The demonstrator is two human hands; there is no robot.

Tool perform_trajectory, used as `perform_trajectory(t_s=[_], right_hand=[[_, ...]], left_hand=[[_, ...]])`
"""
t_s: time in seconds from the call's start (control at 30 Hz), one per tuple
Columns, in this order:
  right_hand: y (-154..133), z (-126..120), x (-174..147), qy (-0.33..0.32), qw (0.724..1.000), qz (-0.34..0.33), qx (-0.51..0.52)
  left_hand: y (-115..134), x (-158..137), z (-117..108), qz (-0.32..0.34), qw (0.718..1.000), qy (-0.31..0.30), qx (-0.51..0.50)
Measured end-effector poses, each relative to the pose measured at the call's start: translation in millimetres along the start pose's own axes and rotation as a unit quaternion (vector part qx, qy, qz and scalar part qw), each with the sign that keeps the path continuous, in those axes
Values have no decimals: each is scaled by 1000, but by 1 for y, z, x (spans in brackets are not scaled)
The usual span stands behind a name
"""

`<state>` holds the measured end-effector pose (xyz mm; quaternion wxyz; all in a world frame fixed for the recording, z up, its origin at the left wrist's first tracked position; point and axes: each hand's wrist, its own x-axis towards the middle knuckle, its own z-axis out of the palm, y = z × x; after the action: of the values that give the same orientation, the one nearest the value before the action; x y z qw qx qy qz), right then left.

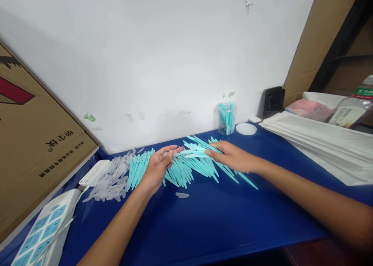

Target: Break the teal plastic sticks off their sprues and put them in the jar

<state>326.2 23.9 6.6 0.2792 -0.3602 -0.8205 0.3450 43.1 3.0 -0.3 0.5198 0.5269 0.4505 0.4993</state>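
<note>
Over the blue desk (pixel 204 227), the right hand (pixel 233 157) grips turquoise sticks (pixel 198 146); at their left ends the left hand (pixel 159 165) apparently pinches a translucent piece (pixel 176 153), seemingly to fit it; the next move calls for alignment

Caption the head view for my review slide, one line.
Right hand gripping several slim turquoise sticks, left hand near their ends, over a blue tabletop with translucent blade-shaped pieces.
</note>
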Motion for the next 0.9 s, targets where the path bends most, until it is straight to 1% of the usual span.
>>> perform_trajectory(t_s=[0.17, 0.33, 0.57, 0.73, 0.9], right_hand=[[1, 1, -1, 5, 1000, -1, -11], [-1, 1, 0, 8, 1000, -4, -9], [-2, 2, 0, -9, 1000, -19, -3], [-1, 3, -1, -23, 1000, -15, -12], [-1, 3, -1, -49, 999, -12, 0]], left_hand=[[6, -1, 3, -3, 999, -5, -54], [12, -3, 5, -5, 997, -8, -72], [12, -3, 3, -16, 995, -21, -92], [13, -4, 3, -33, 995, -33, -85], [12, -5, 3, -14, 997, -28, -72]])
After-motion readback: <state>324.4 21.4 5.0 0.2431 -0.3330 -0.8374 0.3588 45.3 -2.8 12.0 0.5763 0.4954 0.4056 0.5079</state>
